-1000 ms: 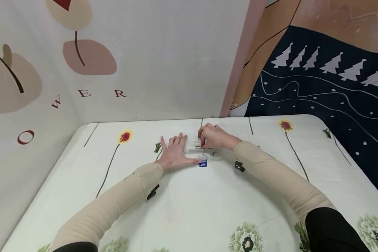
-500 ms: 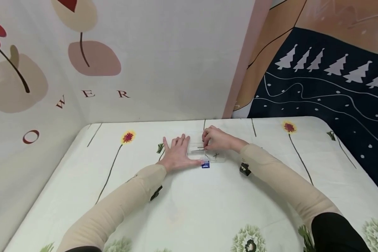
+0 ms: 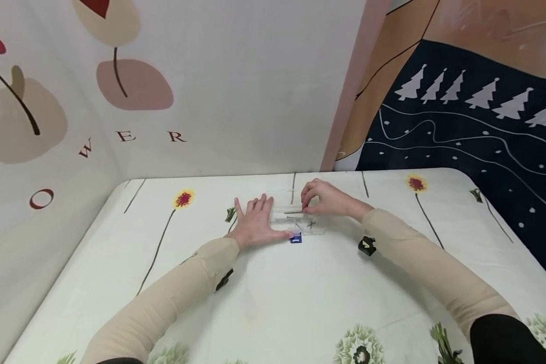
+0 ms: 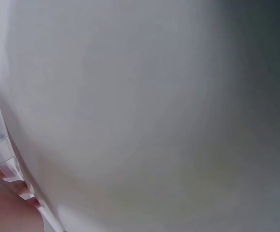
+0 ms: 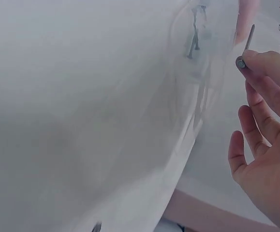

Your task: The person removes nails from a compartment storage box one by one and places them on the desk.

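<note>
A clear plastic box (image 3: 277,218) with compartments lies near the back of the table. Small dark nails (image 5: 194,36) show inside it in the right wrist view. My left hand (image 3: 255,222) is spread along the box's left side, its thumb at a small blue tab or label (image 3: 296,238) on the front. My right hand (image 3: 326,198) pinches a grey nail (image 5: 248,44) between thumb and forefinger above the box; its flat head faces the camera and its point sticks out beyond the fingers. In the left wrist view only part of the left hand (image 4: 9,208) shows beside the box edge.
The table carries a white cloth (image 3: 273,298) printed with flowers. A pale curtain (image 3: 245,101) hangs right behind the table's back edge. To the right hangs dark fabric (image 3: 437,131) with white trees. Small black devices (image 3: 367,245) are strapped under the wrists.
My right hand has moved right and a little up from the box, and the nail is now plainly seen in its fingers. My left hand stays on the box.
</note>
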`<state>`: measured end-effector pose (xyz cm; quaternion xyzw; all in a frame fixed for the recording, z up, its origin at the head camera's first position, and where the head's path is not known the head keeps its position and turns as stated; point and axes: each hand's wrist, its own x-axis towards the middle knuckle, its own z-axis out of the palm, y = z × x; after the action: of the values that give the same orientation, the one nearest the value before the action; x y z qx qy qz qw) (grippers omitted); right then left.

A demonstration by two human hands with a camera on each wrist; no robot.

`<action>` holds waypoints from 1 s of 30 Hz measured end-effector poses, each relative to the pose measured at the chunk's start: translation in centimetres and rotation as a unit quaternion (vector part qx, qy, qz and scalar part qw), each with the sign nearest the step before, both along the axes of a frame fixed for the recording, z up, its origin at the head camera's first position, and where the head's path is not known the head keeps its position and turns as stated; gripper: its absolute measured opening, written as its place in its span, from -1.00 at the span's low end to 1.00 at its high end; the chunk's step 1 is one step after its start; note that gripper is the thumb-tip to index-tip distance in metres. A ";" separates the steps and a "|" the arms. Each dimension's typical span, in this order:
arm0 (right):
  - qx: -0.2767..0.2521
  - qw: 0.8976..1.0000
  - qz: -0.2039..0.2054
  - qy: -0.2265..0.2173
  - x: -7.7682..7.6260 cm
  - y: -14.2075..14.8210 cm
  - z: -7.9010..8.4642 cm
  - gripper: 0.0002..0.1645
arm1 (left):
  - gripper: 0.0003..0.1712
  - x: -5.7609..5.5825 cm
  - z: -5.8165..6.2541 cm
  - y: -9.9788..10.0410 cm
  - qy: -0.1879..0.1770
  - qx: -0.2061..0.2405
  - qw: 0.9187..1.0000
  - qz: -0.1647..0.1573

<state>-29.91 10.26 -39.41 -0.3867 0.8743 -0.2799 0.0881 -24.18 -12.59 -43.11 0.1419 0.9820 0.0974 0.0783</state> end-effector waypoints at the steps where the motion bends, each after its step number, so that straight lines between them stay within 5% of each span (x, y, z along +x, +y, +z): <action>1: -0.001 1.000 0.000 0.000 0.0 0.2 0.1 -0.95 | 0.35 0.0 0.1 -0.1 0.001 -0.001 1.000 0.000; 30: -0.001 0.999 -0.044 0.016 2.4 9.3 -0.2 -0.95 | 0.34 0.5 -0.4 0.3 0.019 0.050 0.998 0.022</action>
<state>-27.48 19.51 -39.56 -0.3522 0.8917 -0.2777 0.0611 -23.68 -12.32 -43.55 0.1260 0.9801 0.1450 0.0505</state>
